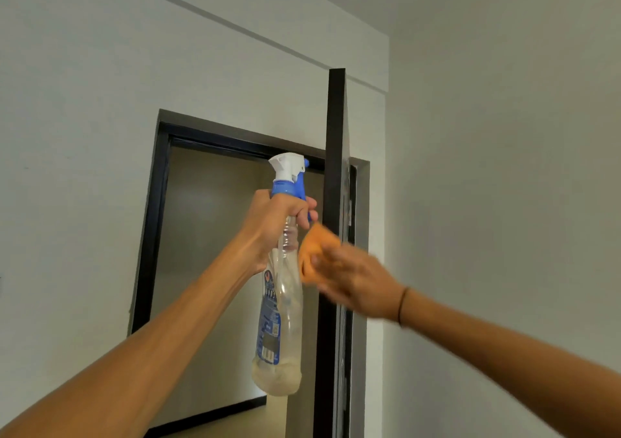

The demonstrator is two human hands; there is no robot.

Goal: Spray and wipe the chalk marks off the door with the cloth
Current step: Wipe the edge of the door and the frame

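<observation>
The dark door (pixel 336 141) stands open, edge-on to me, so I see mostly its narrow edge and a sliver of its face with faint pale marks low down. My left hand (pixel 275 222) grips the neck of a clear spray bottle (pixel 280 320) with a blue and white trigger head, held upright just left of the door edge. My right hand (pixel 349 279), blurred, holds an orange cloth (pixel 317 252) against the door edge at about the bottle's shoulder height. A thin dark band circles the right wrist.
A black door frame (pixel 154 236) surrounds the doorway (pixel 208 236), which opens onto a beige room. White walls (pixel 504 168) lie left and right of the door. A narrow gap separates the open door from the right wall.
</observation>
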